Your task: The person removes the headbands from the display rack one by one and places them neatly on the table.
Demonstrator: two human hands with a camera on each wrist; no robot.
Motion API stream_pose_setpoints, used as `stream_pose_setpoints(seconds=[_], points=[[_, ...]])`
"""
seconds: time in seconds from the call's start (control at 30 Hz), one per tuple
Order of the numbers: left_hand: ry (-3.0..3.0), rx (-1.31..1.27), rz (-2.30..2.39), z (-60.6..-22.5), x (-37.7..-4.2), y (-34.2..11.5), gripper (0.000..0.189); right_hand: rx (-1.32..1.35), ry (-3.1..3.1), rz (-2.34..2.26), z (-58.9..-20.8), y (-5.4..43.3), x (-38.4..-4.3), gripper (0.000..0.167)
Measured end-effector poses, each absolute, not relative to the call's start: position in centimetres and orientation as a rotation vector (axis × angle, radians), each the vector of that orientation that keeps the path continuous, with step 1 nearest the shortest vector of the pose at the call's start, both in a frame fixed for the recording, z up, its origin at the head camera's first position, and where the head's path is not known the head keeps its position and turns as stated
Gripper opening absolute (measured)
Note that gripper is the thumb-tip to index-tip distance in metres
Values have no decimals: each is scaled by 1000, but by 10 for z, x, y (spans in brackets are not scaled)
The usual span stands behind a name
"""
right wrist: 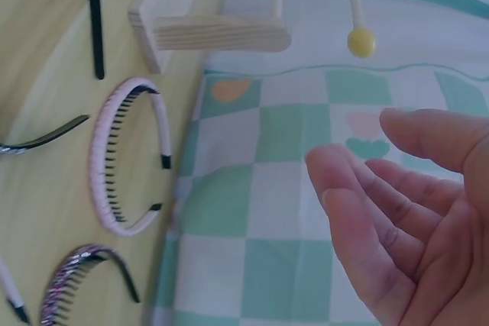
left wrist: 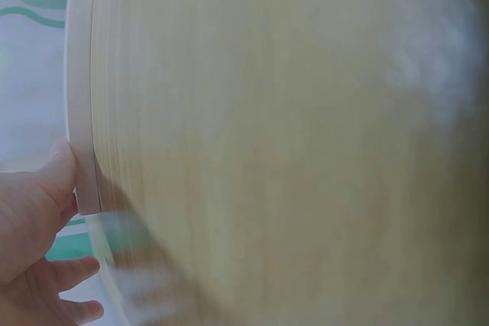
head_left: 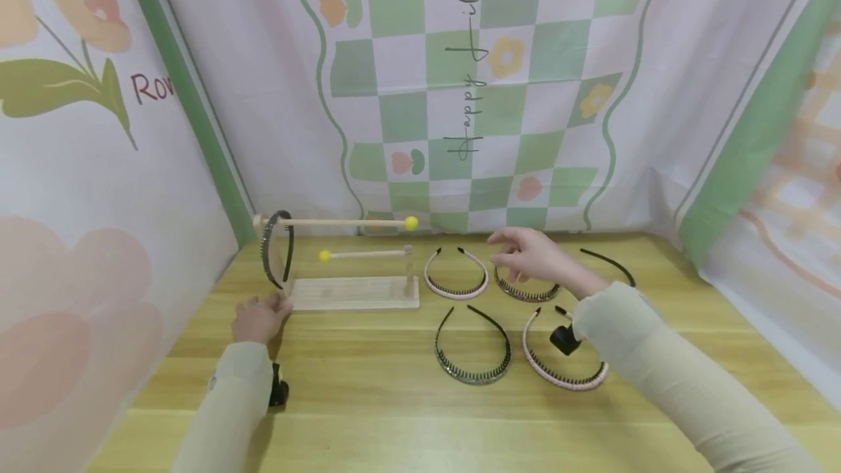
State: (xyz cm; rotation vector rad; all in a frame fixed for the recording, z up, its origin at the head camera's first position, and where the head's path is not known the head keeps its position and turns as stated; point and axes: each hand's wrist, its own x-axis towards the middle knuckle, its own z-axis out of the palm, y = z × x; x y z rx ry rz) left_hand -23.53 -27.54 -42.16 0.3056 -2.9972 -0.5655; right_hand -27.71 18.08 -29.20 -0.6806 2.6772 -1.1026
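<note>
A wooden headband stand (head_left: pixel 355 293) with two yellow-tipped rods stands at the left of the table. On its upper rod hangs a dark toothed headband (head_left: pixel 266 247). My left hand (head_left: pixel 256 318) pinches the left end of the stand's base; in the left wrist view the thumb lies against the base's edge (left wrist: pixel 82 97). My right hand (head_left: pixel 528 254) hovers over a dark glittery headband (head_left: pixel 525 294), partly hiding it. Its fingers are loosely bent with nothing between them, as the right wrist view shows. Left of it lies a pink headband (head_left: pixel 456 293).
In the front row lie a grey-green toothed headband (head_left: pixel 474 377) and another pink headband (head_left: pixel 566 381), partly behind the right wrist's camera. A black headband (head_left: pixel 611 261) lies at the right, partly hidden by the forearm. A checked curtain (head_left: pixel 460 93) hangs behind the table (head_left: pixel 368 400).
</note>
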Motion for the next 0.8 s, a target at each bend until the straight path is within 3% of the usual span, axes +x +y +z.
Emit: stream_pose_setpoints(seconds=[0.8], points=[[-3013, 338, -578, -428, -240, -278, 55, -761, 2696, -1211, -237, 90, -302, 48]])
